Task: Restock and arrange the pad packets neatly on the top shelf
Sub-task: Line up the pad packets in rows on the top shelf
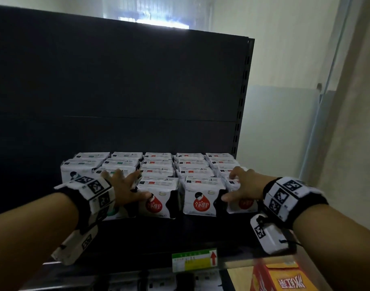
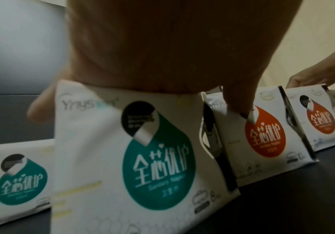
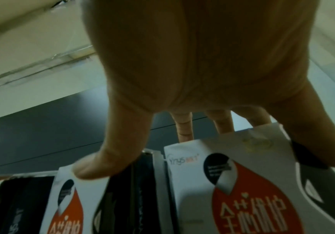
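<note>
White pad packets stand in several rows on the dark top shelf (image 1: 180,234), green-labelled on the left and red-labelled on the right. My left hand (image 1: 135,185) lies spread over the top of the front green packet (image 2: 158,166), while its thumb (image 2: 240,107) touches the face of the neighbouring red packet (image 1: 156,203). My right hand (image 1: 232,186) rests its fingers (image 3: 184,126) over the top of the rightmost front red packet (image 3: 252,197). Its thumb (image 3: 94,166) presses on the red packet to the left (image 1: 202,203). Neither hand lifts anything.
A tall dark back panel (image 1: 117,91) rises behind the packets, with a slotted upright (image 1: 240,101) at its right edge. A green-yellow price tag (image 1: 194,259) sits on the shelf lip. An orange carton (image 1: 282,276) is at lower right. Bare shelf lies before the packets.
</note>
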`<control>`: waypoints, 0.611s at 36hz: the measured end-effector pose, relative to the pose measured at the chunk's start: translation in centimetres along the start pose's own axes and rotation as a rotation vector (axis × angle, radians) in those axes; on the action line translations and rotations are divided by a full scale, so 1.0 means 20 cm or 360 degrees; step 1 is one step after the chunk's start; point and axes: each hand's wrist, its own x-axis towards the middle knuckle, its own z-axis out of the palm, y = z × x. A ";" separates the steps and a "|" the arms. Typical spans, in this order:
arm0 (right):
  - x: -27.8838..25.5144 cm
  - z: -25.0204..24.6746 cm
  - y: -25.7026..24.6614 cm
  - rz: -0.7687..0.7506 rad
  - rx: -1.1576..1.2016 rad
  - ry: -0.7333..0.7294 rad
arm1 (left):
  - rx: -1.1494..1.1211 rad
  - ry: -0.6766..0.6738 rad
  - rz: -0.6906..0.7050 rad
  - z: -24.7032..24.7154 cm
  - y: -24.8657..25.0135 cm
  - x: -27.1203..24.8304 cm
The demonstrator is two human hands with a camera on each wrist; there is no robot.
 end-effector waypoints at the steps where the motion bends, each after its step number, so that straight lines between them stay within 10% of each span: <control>1: 0.00 0.00 -0.01 0.0010 0.0016 0.0006 | -0.0012 0.0016 -0.0004 0.00 0.00 0.00; 22: -0.12 -0.08 -0.26 -0.0091 0.0088 0.0342 | -0.0264 -0.0058 0.0107 -0.12 0.01 -0.07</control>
